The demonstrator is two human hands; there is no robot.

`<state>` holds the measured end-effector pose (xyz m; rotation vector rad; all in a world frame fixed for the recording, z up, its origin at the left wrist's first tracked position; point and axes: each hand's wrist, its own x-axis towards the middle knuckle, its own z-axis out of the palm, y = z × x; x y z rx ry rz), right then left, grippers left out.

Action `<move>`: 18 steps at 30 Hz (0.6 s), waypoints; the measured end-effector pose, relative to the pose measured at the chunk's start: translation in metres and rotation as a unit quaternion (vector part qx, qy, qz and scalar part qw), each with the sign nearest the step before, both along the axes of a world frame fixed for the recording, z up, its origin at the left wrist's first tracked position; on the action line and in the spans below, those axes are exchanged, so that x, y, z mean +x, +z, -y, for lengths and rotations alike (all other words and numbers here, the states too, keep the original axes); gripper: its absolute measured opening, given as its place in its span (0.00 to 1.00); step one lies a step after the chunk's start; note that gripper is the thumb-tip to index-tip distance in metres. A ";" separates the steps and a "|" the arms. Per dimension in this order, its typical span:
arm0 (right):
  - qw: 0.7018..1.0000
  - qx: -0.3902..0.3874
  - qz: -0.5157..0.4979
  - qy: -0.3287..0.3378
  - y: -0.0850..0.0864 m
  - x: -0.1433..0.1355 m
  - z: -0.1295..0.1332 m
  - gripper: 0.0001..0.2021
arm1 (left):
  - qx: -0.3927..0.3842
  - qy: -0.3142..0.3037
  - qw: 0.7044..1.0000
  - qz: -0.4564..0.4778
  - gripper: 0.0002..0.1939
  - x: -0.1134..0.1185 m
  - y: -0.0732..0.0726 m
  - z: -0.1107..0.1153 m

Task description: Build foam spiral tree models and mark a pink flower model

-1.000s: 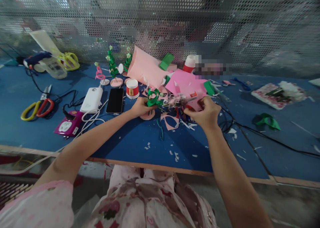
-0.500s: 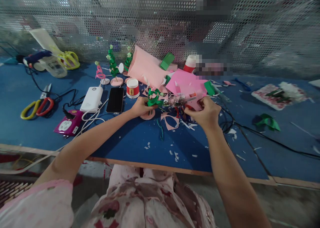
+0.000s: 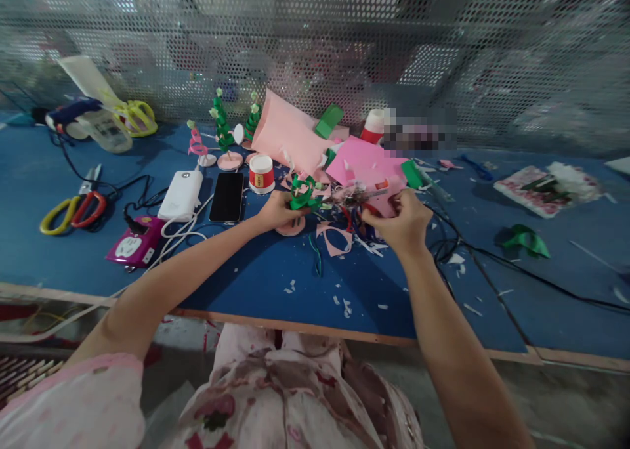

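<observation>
In the middle of the table, my left hand (image 3: 277, 211) is closed on a small tree of curled green paper strip (image 3: 302, 193). Its round pink base (image 3: 291, 227) shows just below the fingers. To the right, my right hand (image 3: 401, 219) is wrapped round a pair of scissors (image 3: 355, 195). Their metal blades point left toward the green tree, and the handle is partly covered by the fingers. Whether the blades touch the tree I cannot tell. Pink paper sheets (image 3: 361, 161) lie behind the scissors, and a pink offcut with a round hole (image 3: 337, 240) lies between my hands.
Finished-looking green trees (image 3: 222, 124) stand behind a phone (image 3: 226, 197) and a red-white cup (image 3: 261, 174). Left are a white power bank (image 3: 181, 195), a purple device (image 3: 135, 242), yellow-red scissors (image 3: 73, 213) and a glue gun (image 3: 73, 113). Black cables (image 3: 531, 270) cross the right side.
My right hand and the scissors have shifted slightly, the hand a little to the left. My left hand and the green tree stay nearly where they were.
</observation>
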<state>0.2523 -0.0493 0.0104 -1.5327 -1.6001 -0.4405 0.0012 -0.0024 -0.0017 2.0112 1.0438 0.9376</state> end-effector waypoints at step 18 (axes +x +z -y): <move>1.000 0.007 0.007 0.008 0.001 -0.001 0.002 0.16 | -0.013 -0.023 1.000 0.015 0.15 0.001 0.003 0.003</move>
